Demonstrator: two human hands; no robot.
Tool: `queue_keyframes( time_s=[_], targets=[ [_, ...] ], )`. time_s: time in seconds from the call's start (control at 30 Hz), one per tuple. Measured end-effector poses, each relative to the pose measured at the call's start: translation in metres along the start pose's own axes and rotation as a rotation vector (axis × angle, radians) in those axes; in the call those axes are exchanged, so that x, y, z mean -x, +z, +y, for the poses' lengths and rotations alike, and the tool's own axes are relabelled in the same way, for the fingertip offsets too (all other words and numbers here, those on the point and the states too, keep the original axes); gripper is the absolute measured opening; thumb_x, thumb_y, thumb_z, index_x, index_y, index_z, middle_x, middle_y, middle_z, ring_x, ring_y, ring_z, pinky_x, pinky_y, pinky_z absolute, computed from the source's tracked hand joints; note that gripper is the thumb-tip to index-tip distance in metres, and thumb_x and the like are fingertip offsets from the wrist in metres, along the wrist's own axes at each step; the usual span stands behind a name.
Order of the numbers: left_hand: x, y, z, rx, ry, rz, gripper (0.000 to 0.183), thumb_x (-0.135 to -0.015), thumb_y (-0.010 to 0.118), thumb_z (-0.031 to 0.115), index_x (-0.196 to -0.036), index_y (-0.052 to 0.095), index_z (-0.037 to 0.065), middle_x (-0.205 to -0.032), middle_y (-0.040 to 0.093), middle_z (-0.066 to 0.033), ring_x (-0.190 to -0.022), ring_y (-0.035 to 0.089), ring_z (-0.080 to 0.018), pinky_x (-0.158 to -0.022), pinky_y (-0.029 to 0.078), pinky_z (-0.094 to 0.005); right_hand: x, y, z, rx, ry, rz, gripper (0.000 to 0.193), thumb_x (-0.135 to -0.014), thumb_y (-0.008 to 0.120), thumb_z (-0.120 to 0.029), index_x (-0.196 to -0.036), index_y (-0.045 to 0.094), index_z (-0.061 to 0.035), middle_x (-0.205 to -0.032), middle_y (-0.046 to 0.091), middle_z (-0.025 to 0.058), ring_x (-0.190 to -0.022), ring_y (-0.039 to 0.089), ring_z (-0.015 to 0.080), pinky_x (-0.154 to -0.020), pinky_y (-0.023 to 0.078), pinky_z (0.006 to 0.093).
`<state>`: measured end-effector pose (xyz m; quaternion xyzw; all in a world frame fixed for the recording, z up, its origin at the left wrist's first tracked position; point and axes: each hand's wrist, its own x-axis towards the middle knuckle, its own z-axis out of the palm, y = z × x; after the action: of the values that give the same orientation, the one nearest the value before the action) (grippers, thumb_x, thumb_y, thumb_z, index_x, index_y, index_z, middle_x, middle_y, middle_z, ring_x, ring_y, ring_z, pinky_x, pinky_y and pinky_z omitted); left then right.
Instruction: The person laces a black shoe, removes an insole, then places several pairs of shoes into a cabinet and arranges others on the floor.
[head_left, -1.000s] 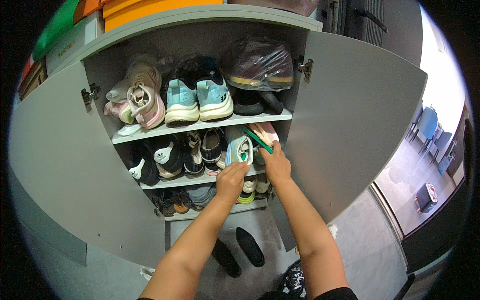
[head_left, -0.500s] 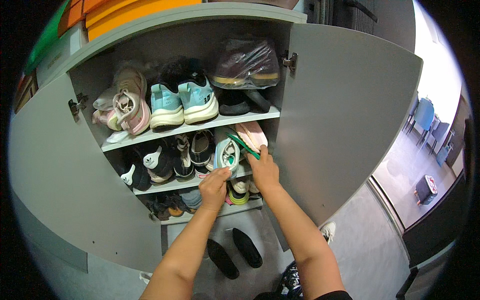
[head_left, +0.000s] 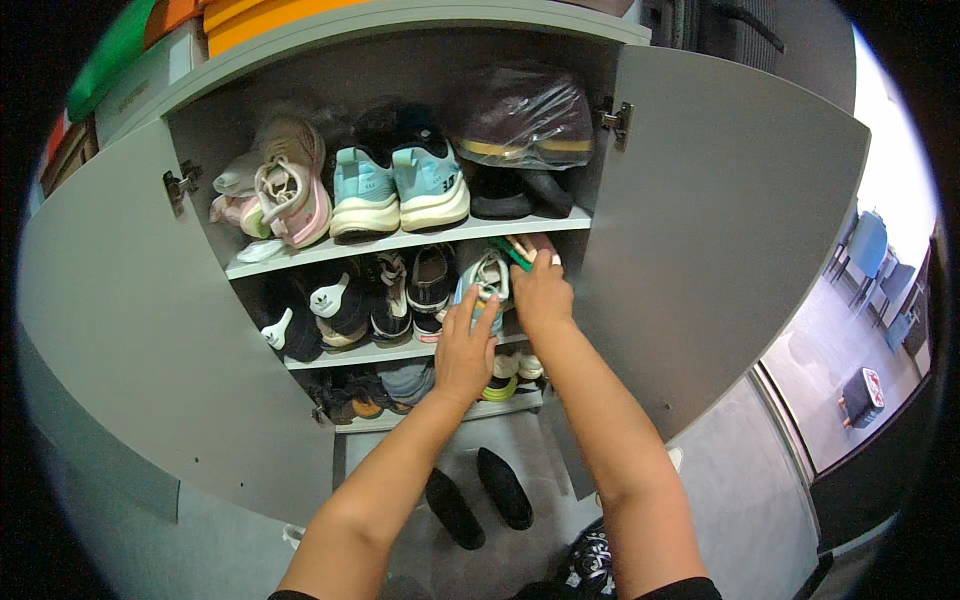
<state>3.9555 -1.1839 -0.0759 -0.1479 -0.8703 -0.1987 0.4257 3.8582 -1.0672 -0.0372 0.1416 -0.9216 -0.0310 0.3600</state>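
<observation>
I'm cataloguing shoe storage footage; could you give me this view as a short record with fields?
Cabinet: doors open
Top shelf: pink sneaker, blue sneakers, bagged footwear
Middle shelf: dark shoes, pale-blue sneaker
Left hand: fingers at the pale-blue sneaker
Right hand: at green strip and pink item; grip unclear
Floor: two black slip-ons

Left hand (head_left: pixel 466 350): you hold it outstretched, slightly spread;
Right hand (head_left: pixel 543 295): you curl it;
Forearms (head_left: pixel 390 470): bare, angled inward
</observation>
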Motion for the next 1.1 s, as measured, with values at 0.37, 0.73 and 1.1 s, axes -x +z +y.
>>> queue_keyframes(
  time_s=[0.37,0.73,1.1],
  targets=[
    [-0.047,0.039,-0.019,-0.266,-0.004,-0.113,0.066,-0.074,0.063,0.007,-0.135,0.040,0.017,-0.131,0.043,-0.0184,-0.107,0.050,-0.0343,-0.081,0.050,-0.0406,-0.030,0.014,0.033,-0.357,0.036,-0.133,0.025,-0.083,0.053,-0.007,-0.105,0.064,-0.0105,-0.102,0.050,0.0195,-0.095,0.056,0.0357,-0.080,0.050,0.0406],
    [-0.085,0.024,-0.043,0.019,-0.187,-0.553,0.065,-0.076,0.062,0.004,-0.136,0.041,0.018,-0.114,0.056,-0.0162,-0.107,0.054,-0.0343,-0.090,0.045,-0.0410,-0.007,0.002,0.023,-0.799,0.133,0.036,0.060,-0.068,0.056,0.012,-0.123,0.048,-0.0116,-0.141,0.021,0.0282,-0.119,0.040,0.0463,-0.092,0.043,0.0458],
    [0.057,-0.001,-0.029,0.228,-0.142,-0.360,0.066,-0.079,0.053,-0.001,-0.140,0.027,0.002,-0.145,0.026,-0.0232,-0.134,0.024,-0.0381,-0.110,0.021,-0.0399,-0.027,0.036,-0.006,-0.664,0.102,-0.200,0.045,-0.068,0.063,-0.003,-0.111,0.049,0.0021,-0.115,0.049,0.0222,-0.112,0.044,0.0395,-0.097,0.035,0.0461]
  ],
)
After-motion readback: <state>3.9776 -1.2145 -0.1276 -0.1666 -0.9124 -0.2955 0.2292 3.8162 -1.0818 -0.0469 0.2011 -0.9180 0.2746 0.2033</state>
